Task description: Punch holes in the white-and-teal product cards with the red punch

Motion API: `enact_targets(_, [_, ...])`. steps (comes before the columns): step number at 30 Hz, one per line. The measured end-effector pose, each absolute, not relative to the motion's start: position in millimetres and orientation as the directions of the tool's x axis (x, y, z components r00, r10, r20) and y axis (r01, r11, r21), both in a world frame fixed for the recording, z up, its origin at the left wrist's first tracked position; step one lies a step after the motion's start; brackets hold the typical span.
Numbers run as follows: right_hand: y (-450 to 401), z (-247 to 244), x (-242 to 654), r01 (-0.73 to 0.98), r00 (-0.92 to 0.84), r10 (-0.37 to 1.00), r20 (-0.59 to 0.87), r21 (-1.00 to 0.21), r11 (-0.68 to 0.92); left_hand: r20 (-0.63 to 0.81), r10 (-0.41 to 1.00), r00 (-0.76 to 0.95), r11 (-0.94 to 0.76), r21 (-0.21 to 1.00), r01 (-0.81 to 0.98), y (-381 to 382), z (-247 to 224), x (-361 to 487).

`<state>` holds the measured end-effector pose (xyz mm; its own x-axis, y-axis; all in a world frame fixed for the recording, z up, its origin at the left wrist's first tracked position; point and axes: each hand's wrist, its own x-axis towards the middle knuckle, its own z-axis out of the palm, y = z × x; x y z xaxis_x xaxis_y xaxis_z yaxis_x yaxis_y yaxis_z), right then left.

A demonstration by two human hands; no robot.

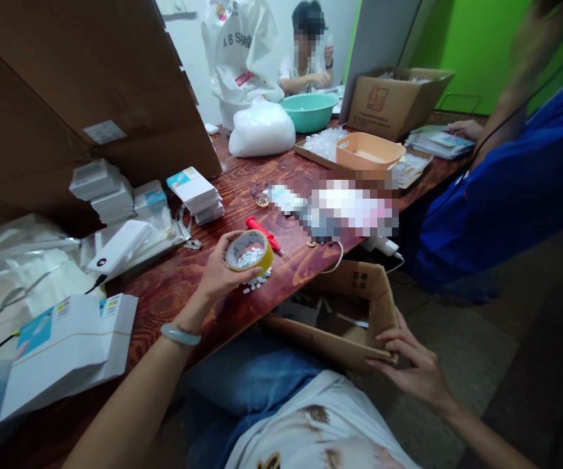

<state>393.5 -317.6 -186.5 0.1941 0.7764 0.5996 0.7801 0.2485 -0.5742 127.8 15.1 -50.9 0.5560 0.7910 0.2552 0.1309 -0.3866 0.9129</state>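
My left hand (223, 264) is wrapped round a roll of yellow tape (264, 259), held at the table over a scatter of small white discs (257, 283). More discs show through the ring of the roll. Just behind it lies a red pen-like tool (264, 234) with a metal tip. My right hand (411, 361) grips the near right corner of an open cardboard box (330, 335), thumb below and fingers over the rim. The box sits at the table edge by my lap, with some flat pieces inside.
White box stacks (196, 192) and a banded bundle of flat cartons (61, 352) lie left, near a white power bank (120, 247). Farther back are an orange basket (369, 153), a green basin (309, 114) and a white bag (262, 130). A person in blue (516, 189) stands right; another sits behind.
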Motion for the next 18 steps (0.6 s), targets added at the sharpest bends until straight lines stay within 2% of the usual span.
enact_targets(4, [-310,-191,383,0.773,0.203,0.773,0.6,-0.583,0.25,0.164,0.881,0.443,-0.222,0.972,0.082,31,-47,122])
enact_targets(6, [-309,-193,383,0.773,0.189,0.766,0.614,-0.575,0.27,0.103,0.889,0.446,-0.147,0.987,0.065,37,-54,120])
enact_targets(9, [-308,-195,387,0.773,0.202,0.766,0.61,-0.58,0.257,0.096,0.882,0.461,-0.157,0.983,0.096,37,-69,123])
enact_targets(13, [-308,-194,390,0.773,0.209,0.793,0.572,-0.594,0.224,0.151,0.853,0.5,-0.258,0.954,0.152,33,-81,127])
enact_targets(15, [-309,-194,390,0.773,0.198,0.786,0.585,-0.586,0.242,0.201,0.876,0.439,-0.298,0.94,0.164,40,-81,122])
enact_targets(18, [-310,-195,390,0.767,0.185,0.782,0.595,-0.585,0.263,0.239,0.956,0.17,-0.279,0.919,0.279,62,-76,96])
